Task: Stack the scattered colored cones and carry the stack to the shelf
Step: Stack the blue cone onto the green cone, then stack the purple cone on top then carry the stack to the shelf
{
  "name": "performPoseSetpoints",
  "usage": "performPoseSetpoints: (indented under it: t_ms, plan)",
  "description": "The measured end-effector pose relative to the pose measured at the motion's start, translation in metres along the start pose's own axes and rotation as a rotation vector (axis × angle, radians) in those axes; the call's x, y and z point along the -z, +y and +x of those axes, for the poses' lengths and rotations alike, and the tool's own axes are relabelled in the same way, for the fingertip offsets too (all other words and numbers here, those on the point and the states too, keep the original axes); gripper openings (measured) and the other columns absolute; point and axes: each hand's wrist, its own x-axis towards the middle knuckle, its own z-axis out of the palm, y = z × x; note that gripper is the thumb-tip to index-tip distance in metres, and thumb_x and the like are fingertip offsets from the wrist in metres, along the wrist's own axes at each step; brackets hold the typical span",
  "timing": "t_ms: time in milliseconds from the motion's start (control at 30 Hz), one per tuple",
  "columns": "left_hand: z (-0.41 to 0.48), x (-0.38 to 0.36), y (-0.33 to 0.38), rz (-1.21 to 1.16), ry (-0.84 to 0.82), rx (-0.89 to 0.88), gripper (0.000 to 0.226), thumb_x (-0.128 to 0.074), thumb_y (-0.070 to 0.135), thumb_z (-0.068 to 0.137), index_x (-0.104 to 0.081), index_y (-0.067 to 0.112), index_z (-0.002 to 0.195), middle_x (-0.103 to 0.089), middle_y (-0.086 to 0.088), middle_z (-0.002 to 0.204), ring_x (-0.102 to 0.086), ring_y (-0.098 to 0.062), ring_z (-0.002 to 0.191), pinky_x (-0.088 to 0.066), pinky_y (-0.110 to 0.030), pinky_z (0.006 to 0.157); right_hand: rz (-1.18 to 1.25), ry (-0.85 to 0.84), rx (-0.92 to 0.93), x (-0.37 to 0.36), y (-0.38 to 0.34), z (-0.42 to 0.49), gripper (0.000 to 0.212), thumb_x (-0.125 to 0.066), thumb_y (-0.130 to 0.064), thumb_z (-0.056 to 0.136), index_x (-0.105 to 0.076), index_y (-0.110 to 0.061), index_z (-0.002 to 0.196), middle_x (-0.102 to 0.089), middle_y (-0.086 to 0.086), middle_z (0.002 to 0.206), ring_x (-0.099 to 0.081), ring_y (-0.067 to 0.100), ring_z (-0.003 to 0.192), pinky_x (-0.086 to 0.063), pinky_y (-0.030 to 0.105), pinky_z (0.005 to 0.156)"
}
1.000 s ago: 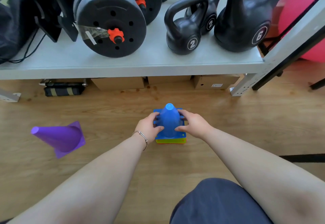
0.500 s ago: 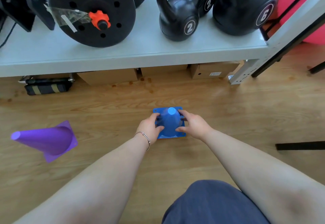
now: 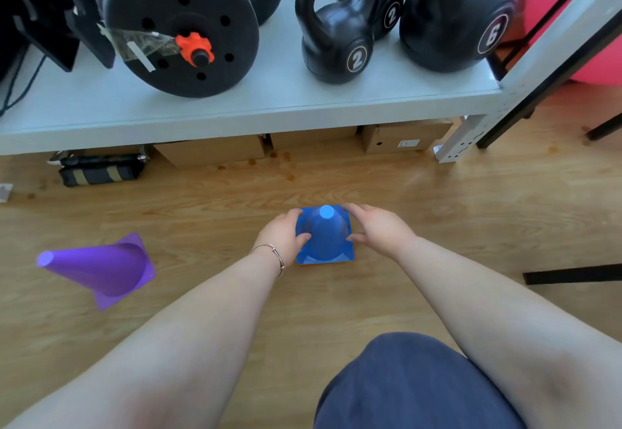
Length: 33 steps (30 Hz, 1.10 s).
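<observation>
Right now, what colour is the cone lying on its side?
Purple. The tipped cone shows clearly in the head view, left of the hands.

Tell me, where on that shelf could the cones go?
The shelf has a bare strip along its front edge, before the weight plates and the kettlebells. Behind that it is crowded. On the floor, bare wood lies between the purple cone and the blue cone stack.

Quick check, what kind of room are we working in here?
Likely a home gym or fitness storage corner: kettlebells and a plate dumbbell sit on a low shelf, a pink exercise ball beside it, training cones on wood floor.
</observation>
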Motion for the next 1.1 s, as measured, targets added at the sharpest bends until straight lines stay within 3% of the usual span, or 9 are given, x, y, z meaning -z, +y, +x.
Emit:
performPoseSetpoints:
  t_ms: [267,467,867,1100]
  plan:
    - [-0.030,0.053,0.017,0.350,0.264,-0.112,0.055,-0.054,0.039,0.093,-0.037,0.018,0.141,-0.049,-0.006,0.134,-0.047,-0.028,0.120,-0.044,-0.038,0.094,-0.183,0.302,0.124,0.056,-0.024,-0.010,0.071,-0.067,-0.033,0.088,-0.036,-0.016,0.149,-0.048,0.006,0.150,-0.040,0.027,0.141,-0.037,0.039,0.113]
    - [-0.054,0.096,0.006,0.431,0.449,-0.073,0.063,-0.057,0.042,0.090,-0.035,0.016,0.143,-0.041,-0.008,0.146,-0.031,-0.028,0.142,-0.025,-0.042,0.115,-0.292,0.437,0.230,0.094,-0.068,0.001,0.078,-0.075,-0.036,0.080,-0.041,-0.016,0.147,-0.050,0.010,0.149,-0.043,0.030,0.140,-0.033,0.048,0.116]
    - [-0.116,0.146,-0.120,0.495,0.576,0.306,0.071,-0.047,0.050,0.093,-0.021,0.019,0.151,-0.024,-0.008,0.159,-0.015,-0.028,0.149,-0.013,-0.051,0.119,-0.399,0.448,0.374,0.083,-0.195,0.039,0.080,-0.066,-0.049,0.084,-0.036,-0.018,0.150,-0.042,0.012,0.153,-0.036,0.031,0.144,-0.027,0.050,0.119]
    - [-0.155,0.131,-0.213,0.482,0.502,0.513,0.072,-0.047,0.049,0.093,-0.018,0.020,0.152,-0.019,-0.008,0.161,-0.012,-0.027,0.150,-0.011,-0.053,0.119,-0.364,0.344,0.486,0.033,-0.270,0.065,0.073,-0.058,-0.049,0.091,-0.028,-0.023,0.153,-0.033,0.009,0.159,-0.026,0.029,0.149,-0.020,0.049,0.122]
